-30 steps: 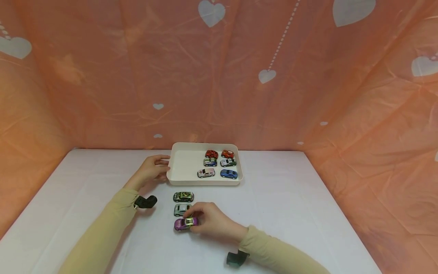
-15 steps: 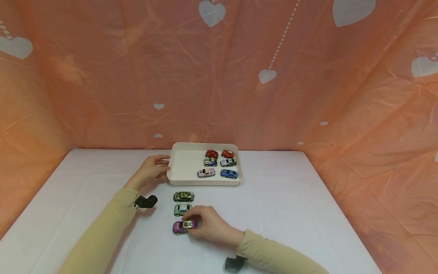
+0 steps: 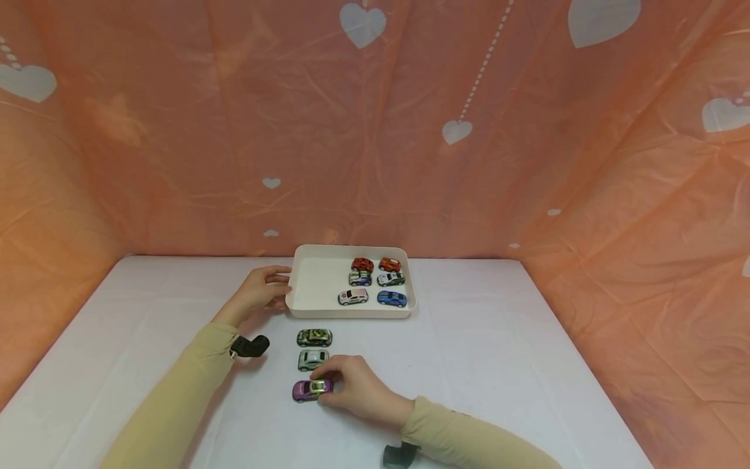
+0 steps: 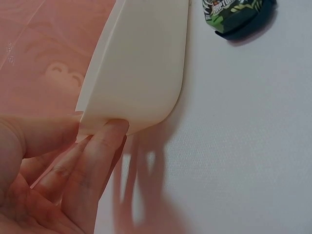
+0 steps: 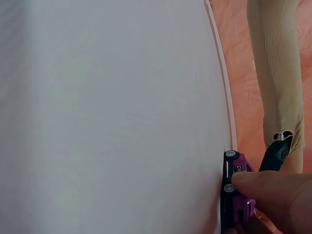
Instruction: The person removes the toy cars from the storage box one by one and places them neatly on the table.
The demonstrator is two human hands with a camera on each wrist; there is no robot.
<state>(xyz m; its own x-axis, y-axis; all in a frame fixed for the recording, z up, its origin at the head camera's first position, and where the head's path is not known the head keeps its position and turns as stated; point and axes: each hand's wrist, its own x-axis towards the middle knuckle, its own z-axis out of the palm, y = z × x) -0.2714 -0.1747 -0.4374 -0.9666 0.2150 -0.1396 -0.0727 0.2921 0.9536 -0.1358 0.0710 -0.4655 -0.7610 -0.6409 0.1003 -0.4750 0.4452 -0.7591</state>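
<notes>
A person's right hand (image 3: 354,393) pinches a purple toy car (image 3: 310,389) on the white table (image 3: 498,365), its fingers curled over the roof. At 12 o'clock from that car sit a grey toy car (image 3: 312,359) and a camouflage toy car (image 3: 314,337). The left hand (image 3: 260,291) grips the 9 o'clock edge of a white tray (image 3: 316,286) holding six toy cars.

Bare table (image 3: 498,365) right of the purple car (image 3: 310,389), silver car (image 3: 312,359) just behind, tray (image 3: 305,306) beyond
</notes>
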